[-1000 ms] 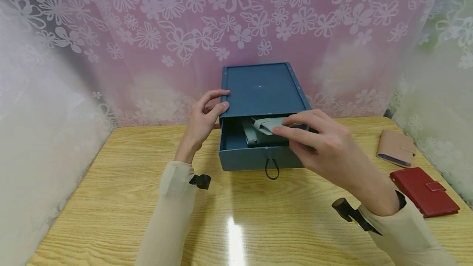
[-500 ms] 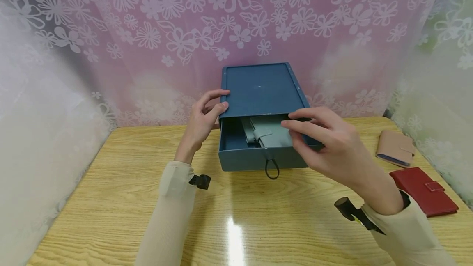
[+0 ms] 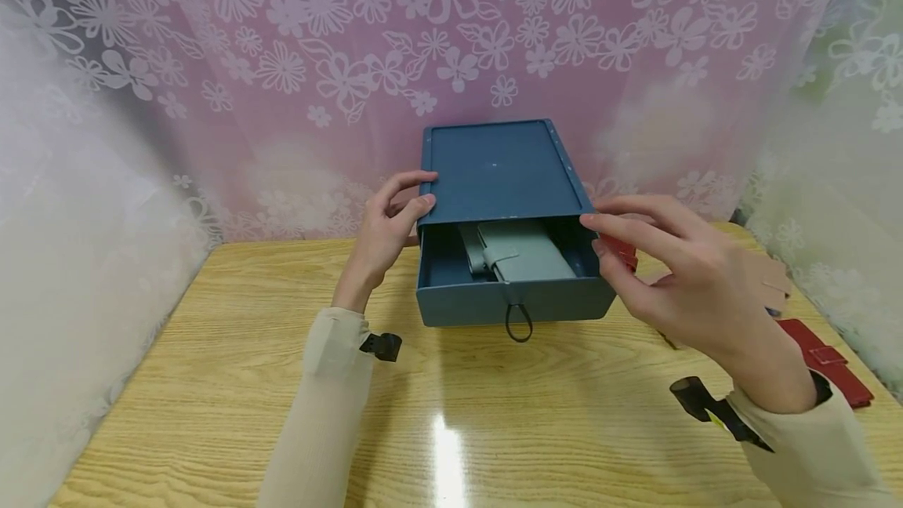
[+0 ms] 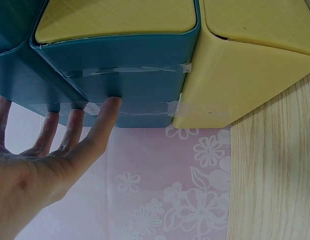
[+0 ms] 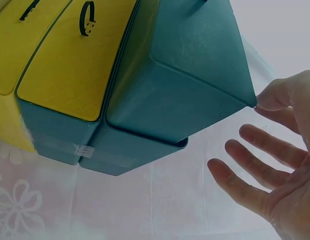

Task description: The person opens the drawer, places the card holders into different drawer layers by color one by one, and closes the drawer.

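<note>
A blue drawer box stands on the table, its drawer pulled partway out. Inside lies a pale green wallet with a strap, partly over another greenish wallet. My left hand rests against the box's left side, thumb and forefinger at the top edge. In the left wrist view its straight fingers touch the teal side. My right hand is beside the drawer's right side, fingers loosely extended and holding nothing. In the right wrist view its thumb is right at the teal drawer's corner.
On the right of the table lie a tan wallet and a red wallet, both partly behind my right hand. Another red item shows beside the drawer. A dark loop handle hangs from the drawer front. Yellow boxes adjoin the teal ones.
My right hand has let go of the pale green wallet, which now lies flat in the drawer. That hand has moved right to the drawer's side. My left hand has stayed put.
</note>
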Action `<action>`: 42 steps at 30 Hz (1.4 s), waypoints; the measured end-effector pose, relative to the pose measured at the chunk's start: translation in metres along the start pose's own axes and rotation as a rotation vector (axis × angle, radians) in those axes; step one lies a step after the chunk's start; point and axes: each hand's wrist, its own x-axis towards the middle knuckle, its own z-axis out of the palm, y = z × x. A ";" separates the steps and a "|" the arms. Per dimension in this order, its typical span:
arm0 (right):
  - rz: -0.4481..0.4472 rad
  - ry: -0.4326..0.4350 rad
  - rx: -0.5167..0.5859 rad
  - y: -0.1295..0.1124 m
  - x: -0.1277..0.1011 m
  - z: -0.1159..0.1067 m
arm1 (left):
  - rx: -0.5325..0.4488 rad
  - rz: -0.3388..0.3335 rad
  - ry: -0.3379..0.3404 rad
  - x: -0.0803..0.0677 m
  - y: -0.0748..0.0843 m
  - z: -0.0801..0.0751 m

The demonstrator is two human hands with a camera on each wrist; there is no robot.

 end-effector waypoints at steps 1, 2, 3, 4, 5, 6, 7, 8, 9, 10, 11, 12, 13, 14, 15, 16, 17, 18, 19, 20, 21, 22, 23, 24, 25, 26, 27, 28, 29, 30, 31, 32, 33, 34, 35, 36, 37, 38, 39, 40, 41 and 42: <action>-0.003 0.006 0.009 0.000 0.000 0.000 | 0.000 0.001 0.001 0.000 0.000 0.000; -0.015 0.014 0.004 0.001 -0.001 0.000 | 0.000 0.001 0.003 0.000 0.000 0.000; -0.024 0.024 0.001 0.001 -0.001 0.000 | 0.002 0.001 0.004 0.000 -0.001 0.000; -0.040 0.033 -0.006 0.001 -0.001 0.000 | 0.003 0.000 0.006 0.000 -0.001 0.000; -0.053 0.042 -0.006 0.000 -0.002 0.001 | 0.005 -0.001 0.006 0.000 -0.001 0.000; -0.073 0.052 -0.003 0.000 -0.002 0.002 | 0.007 -0.002 0.007 0.001 -0.001 0.000; -0.090 0.060 0.006 -0.001 -0.002 0.003 | 0.009 -0.003 0.007 0.001 -0.001 0.000; -0.109 0.066 0.007 -0.002 -0.003 0.003 | 0.010 -0.004 0.006 0.001 -0.001 0.000; -0.128 0.072 0.014 -0.003 -0.003 0.004 | 0.011 -0.005 0.006 0.001 -0.001 0.000; -0.148 0.079 0.020 -0.004 -0.003 0.005 | 0.011 -0.006 0.005 0.001 -0.001 0.000; -0.167 0.089 0.027 -0.005 -0.003 0.006 | 0.012 -0.006 0.005 0.002 -0.001 0.000; -0.186 0.098 0.032 -0.006 -0.003 0.007 | 0.013 -0.006 0.004 0.002 -0.001 0.000; -0.202 0.107 0.035 -0.007 -0.003 0.007 | 0.014 -0.006 0.004 0.002 -0.001 -0.001; -0.219 0.119 0.035 -0.008 -0.003 0.008 | 0.014 -0.005 0.003 0.002 -0.001 -0.001; -0.235 0.133 0.034 -0.009 -0.004 0.009 | 0.015 -0.005 0.003 0.002 -0.001 -0.001; -0.250 0.146 0.032 -0.010 -0.004 0.010 | 0.015 -0.004 0.002 0.003 -0.001 -0.001; -0.263 0.157 0.027 -0.011 -0.005 0.011 | 0.015 -0.003 0.002 0.003 -0.001 -0.001; -0.276 0.172 0.023 -0.012 -0.006 0.013 | 0.014 -0.003 0.001 0.003 -0.001 0.000; -0.288 0.189 0.021 -0.013 -0.006 0.015 | 0.012 -0.002 0.002 0.003 -0.001 0.000; -0.299 0.203 0.017 -0.014 -0.006 0.016 | 0.012 -0.001 0.003 0.003 -0.001 0.000; -0.308 0.217 0.016 -0.015 -0.007 0.018 | 0.011 -0.001 0.004 0.003 -0.001 0.000; -0.321 0.232 0.021 -0.016 -0.007 0.019 | 0.010 -0.001 0.005 0.003 -0.001 0.000; -0.330 0.242 0.024 -0.016 -0.007 0.020 | 0.009 0.000 0.007 0.003 -0.001 0.000; -0.340 0.249 0.027 -0.017 -0.008 0.022 | 0.010 0.000 0.007 0.003 -0.001 0.000; -0.350 0.247 0.025 -0.018 -0.008 0.022 | 0.009 0.000 0.008 0.002 -0.001 0.000; -0.362 0.244 0.020 -0.018 -0.009 0.022 | 0.009 0.000 0.007 0.002 0.000 0.000; -0.373 0.239 0.017 -0.019 -0.009 0.022 | 0.010 -0.001 0.007 0.002 0.000 0.000; -0.387 0.236 0.013 -0.019 -0.010 0.022 | 0.009 -0.002 0.006 0.002 0.000 0.000; -0.396 0.235 0.007 -0.020 -0.010 0.023 | 0.009 -0.003 0.005 0.002 0.001 0.000; -0.406 0.232 0.000 -0.020 -0.010 0.023 | 0.008 -0.004 0.004 0.002 0.001 0.000; -0.415 0.232 -0.002 -0.020 -0.011 0.023 | 0.008 -0.004 0.003 0.002 0.001 0.000; -0.425 0.233 -0.003 -0.020 -0.011 0.024 | 0.009 -0.005 0.003 0.002 0.001 0.000; -0.433 0.231 0.000 -0.021 -0.012 0.024 | 0.009 -0.006 0.002 0.002 0.001 0.000; -0.442 0.227 -0.002 -0.021 -0.012 0.025 | 0.010 -0.006 0.002 0.002 0.001 0.000; -0.451 0.222 -0.002 -0.022 -0.012 0.025 | 0.012 -0.006 0.002 0.002 0.001 0.000; -0.458 0.213 -0.004 -0.022 -0.013 0.026 | 0.014 -0.006 0.002 0.002 0.000 0.000; -0.465 0.204 -0.007 -0.023 -0.014 0.026 | 0.016 -0.007 0.002 0.001 0.000 0.000; -0.472 0.197 -0.009 -0.023 -0.014 0.026 | 0.016 -0.007 0.003 0.001 0.000 0.000; -0.481 0.189 -0.010 -0.023 -0.014 0.027 | 0.017 -0.007 0.003 0.001 0.000 0.000; -0.489 0.180 -0.012 -0.023 -0.015 0.027 | 0.019 -0.007 0.004 0.001 0.000 -0.001; -0.494 0.172 -0.010 -0.024 -0.015 0.028 | 0.020 -0.007 0.004 0.001 0.000 -0.001; -0.499 0.162 -0.008 -0.025 -0.016 0.028 | 0.021 -0.008 0.005 0.001 0.000 0.000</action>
